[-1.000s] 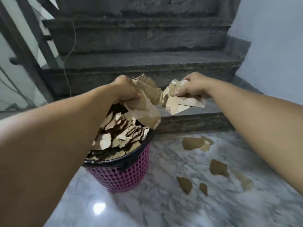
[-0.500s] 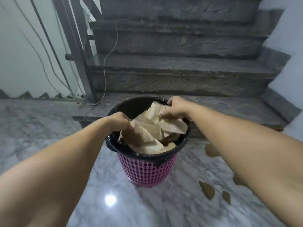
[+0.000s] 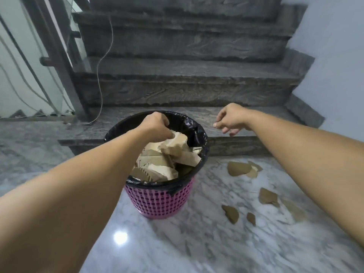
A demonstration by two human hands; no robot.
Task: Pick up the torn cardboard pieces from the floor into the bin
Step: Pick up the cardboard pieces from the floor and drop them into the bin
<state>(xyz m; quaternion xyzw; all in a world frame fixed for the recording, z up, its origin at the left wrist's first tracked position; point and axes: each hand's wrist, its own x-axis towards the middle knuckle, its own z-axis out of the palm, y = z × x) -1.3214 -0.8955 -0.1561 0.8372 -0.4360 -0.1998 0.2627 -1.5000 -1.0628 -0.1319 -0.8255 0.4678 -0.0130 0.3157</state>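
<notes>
The pink bin (image 3: 159,200), black-lined, brims with torn cardboard (image 3: 167,156) that the left hand (image 3: 157,125) grips with curled fingers, while the right hand (image 3: 230,119) hangs loosely curled, empty, beside its rim above floor scraps (image 3: 239,168).

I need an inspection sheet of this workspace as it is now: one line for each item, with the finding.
Surface: marble floor, glossy, with a light reflection.
Job's things: pink bin with black liner, piled high with cardboard; torn pieces on the floor to its right.
Clutter: nothing seen.
Hands: left hand presses on the cardboard in the bin; right hand holds nothing, beside the bin.
Cables: thin wire hanging beside the railing.
Surroundings: dark stone stairs, pale wall on the right.
</notes>
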